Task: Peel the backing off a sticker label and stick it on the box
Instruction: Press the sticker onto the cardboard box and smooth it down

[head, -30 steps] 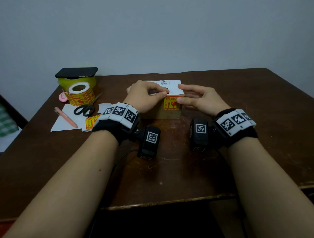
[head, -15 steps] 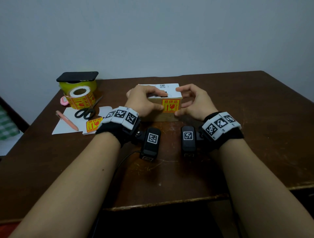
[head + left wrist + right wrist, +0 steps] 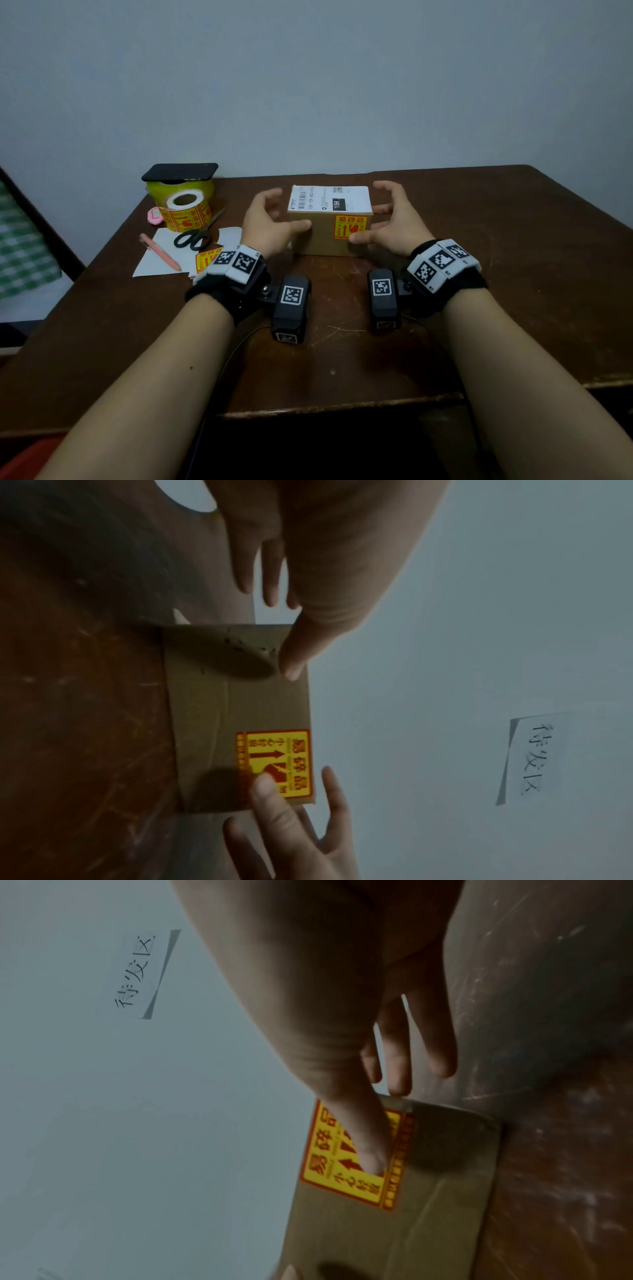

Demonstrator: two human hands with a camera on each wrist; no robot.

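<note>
A brown cardboard box stands mid-table with a white shipping label on its top. A yellow and red sticker is stuck on the right part of its front face, also clear in the left wrist view and the right wrist view. My left hand is at the box's left, fingers spread and off the top, its thumb touching the front face. My right hand is at the box's right, fingers spread, its thumb pressing on the sticker.
At the back left are a roll of the same stickers, a yellow tape roll with a black phone on it, scissors, a pink pen, white paper and a loose sticker. A handwritten note hangs on the wall.
Both hands have come off the box's top and spread out to its two sides, uncovering the white label. The right thumb has stayed on the sticker.
</note>
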